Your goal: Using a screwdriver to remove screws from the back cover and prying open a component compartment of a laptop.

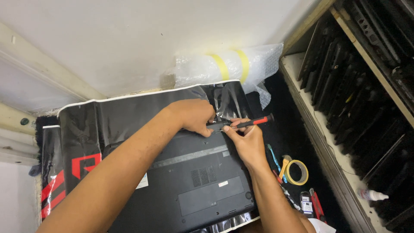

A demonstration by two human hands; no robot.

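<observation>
Nearest the camera: two bare forearms reaching over a black plastic laptop [189, 177] lying base-up on the surface, vents and access panel facing the lens.

Right hand [243, 140]: grip closed around a slim screwdriver with a black-and-red handle [254, 122], pinched between thumb and fingertips. Shaft lies nearly flat, tip pointing left toward the laptop's far edge near the hinge; judged a low angle to reach a fastener or seam there. The tip itself is hidden behind the fingers.

Left hand [194, 115]: grip curled down onto the laptop's far edge, just beside the screwdriver tip; whether it pinches a small part or only presses is not discernible. Pressing there likely steadies the casing against the tool's push.

Outward: laptop rests on a glossy black sheet with red graphics [82, 142], apparently serving as a work mat that protects the lid.

Right of the laptop, on a dark cloth: a roll of yellow tape [297, 172], a teal-handled tool [274, 156] and a red utility knife [317, 206], kept within the right hand's reach.

Behind: a bubble-wrap bundle banded with yellow tape [224, 67] against the wall. Far right: a wooden shelf [319, 129] packed with dark laptops standing on edge.
</observation>
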